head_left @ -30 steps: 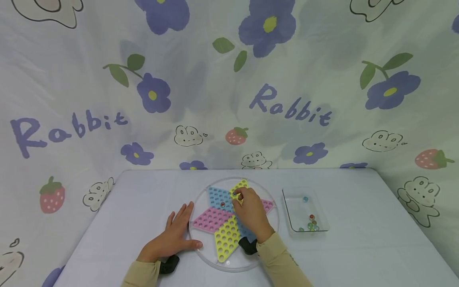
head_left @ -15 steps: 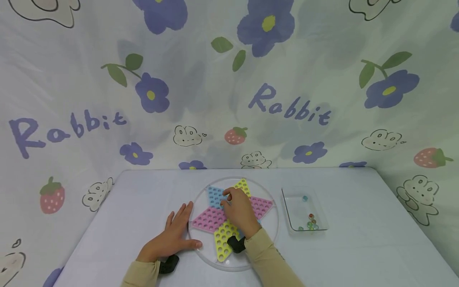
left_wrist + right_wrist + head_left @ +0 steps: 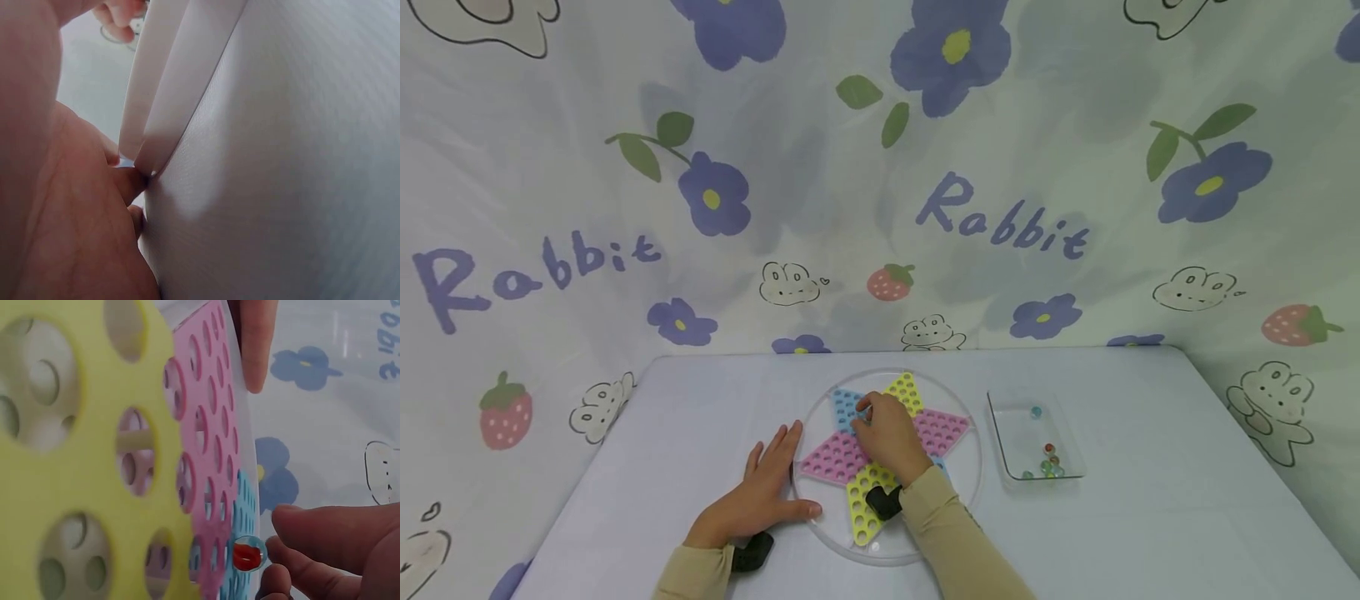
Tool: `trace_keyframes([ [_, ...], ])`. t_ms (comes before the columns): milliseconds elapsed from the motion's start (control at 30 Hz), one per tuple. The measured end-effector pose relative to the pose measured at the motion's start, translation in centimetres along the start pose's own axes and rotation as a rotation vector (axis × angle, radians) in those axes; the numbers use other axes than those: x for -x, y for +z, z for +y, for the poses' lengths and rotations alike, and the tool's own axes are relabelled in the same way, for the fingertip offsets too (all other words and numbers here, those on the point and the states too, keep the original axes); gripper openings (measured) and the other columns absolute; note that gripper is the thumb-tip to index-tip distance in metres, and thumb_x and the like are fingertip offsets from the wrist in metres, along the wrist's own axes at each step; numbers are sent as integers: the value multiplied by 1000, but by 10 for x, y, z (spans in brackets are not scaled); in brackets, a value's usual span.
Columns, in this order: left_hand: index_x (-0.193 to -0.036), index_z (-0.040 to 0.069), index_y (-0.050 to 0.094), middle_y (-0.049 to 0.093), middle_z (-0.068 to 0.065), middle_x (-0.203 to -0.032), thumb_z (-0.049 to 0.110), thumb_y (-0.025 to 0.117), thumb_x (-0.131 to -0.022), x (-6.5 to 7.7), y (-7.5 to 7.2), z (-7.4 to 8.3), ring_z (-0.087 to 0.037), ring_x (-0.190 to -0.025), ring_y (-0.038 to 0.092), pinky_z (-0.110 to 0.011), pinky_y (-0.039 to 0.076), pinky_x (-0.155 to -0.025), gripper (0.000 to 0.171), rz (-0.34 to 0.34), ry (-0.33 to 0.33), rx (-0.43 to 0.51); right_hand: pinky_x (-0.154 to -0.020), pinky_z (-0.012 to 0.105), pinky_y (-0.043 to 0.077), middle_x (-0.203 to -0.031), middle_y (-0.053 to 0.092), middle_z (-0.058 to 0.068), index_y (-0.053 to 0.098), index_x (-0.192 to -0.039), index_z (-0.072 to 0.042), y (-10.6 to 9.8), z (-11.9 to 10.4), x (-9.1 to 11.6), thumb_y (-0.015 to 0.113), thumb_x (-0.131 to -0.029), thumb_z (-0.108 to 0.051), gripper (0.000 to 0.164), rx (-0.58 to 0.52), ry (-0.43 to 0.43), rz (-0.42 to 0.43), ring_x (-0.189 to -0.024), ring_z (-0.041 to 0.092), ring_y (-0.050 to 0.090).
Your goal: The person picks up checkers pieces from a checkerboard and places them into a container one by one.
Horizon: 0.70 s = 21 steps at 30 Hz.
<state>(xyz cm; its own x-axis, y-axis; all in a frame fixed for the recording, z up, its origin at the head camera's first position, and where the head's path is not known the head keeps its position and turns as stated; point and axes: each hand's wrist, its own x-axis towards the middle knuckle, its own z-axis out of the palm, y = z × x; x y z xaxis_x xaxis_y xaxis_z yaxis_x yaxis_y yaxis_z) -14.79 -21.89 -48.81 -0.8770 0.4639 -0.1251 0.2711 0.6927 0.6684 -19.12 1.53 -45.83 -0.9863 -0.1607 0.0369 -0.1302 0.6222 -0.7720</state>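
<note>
A round clear board with a star of pink, yellow and blue perforated sections (image 3: 940, 432) lies on the table. My right hand (image 3: 887, 433) is over its far-left blue section, thumb and fingers bent toward each other. In the right wrist view, a clear marble with a red swirl (image 3: 249, 553) sits at the blue section (image 3: 244, 500), and the fingertips (image 3: 284, 519) are right beside it; whether they pinch anything I cannot tell. My left hand (image 3: 760, 492) rests with fingers spread at the board's left edge, its fingers touching the rim (image 3: 156, 81) in the left wrist view.
A clear shallow box (image 3: 1022, 477) stands right of the board, with several marbles (image 3: 1051, 462) mostly in its near right part. A white cloth with printed flowers and rabbits (image 3: 850, 217) hangs behind the table (image 3: 1150, 450).
My right hand has moved left across the board, from the far yellow section to the blue one, where it now covers the red marble in the head view. The left hand stays put.
</note>
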Motion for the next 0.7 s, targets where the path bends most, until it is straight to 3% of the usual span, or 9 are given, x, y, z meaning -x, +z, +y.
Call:
trace_keyframes([
  [700,-160,-3,1,6,-24,-166,49,81,-80,2,0,3,-44,-152,-5,-62,-12,-113,124,9,9,17,-71,33,49,-88,58,4,69,-101,-3,1,2,0,74,-88,-10,15,101,32,-30,-79,16,53],
])
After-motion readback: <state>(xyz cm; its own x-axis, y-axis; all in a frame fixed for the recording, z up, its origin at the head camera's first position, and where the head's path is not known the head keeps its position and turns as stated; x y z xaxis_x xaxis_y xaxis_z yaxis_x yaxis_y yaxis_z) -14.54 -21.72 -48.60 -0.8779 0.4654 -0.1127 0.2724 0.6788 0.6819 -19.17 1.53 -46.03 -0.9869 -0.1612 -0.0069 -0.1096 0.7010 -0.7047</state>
